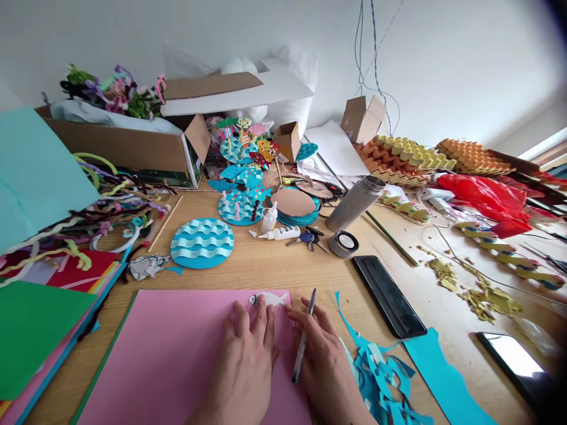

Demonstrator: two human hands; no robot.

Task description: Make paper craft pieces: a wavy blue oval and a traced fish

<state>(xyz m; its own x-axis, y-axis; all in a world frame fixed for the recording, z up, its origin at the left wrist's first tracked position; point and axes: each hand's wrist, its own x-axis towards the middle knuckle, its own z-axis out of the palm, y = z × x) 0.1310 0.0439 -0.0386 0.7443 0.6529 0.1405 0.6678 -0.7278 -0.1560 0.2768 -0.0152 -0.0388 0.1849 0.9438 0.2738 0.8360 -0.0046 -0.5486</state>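
Observation:
A white paper fish cutout lies at the top right edge of a pink sheet. My left hand rests on the sheet, its fingers apart and outstretched, with fingertips pressing on the fish. A pen is tucked between the fingers of my right hand, its upper end pointing away from me. The right index fingertip is at the fish's tail. Beneath the pink sheet, a green edge shows on the left. Blue paper scraps lie beside my right hand.
A wavy-striped blue disc, glue bottles, keys, a tilted grey flask and its lid stand beyond the sheet. Right are a black phone and another phone. Coloured paper is stacked left.

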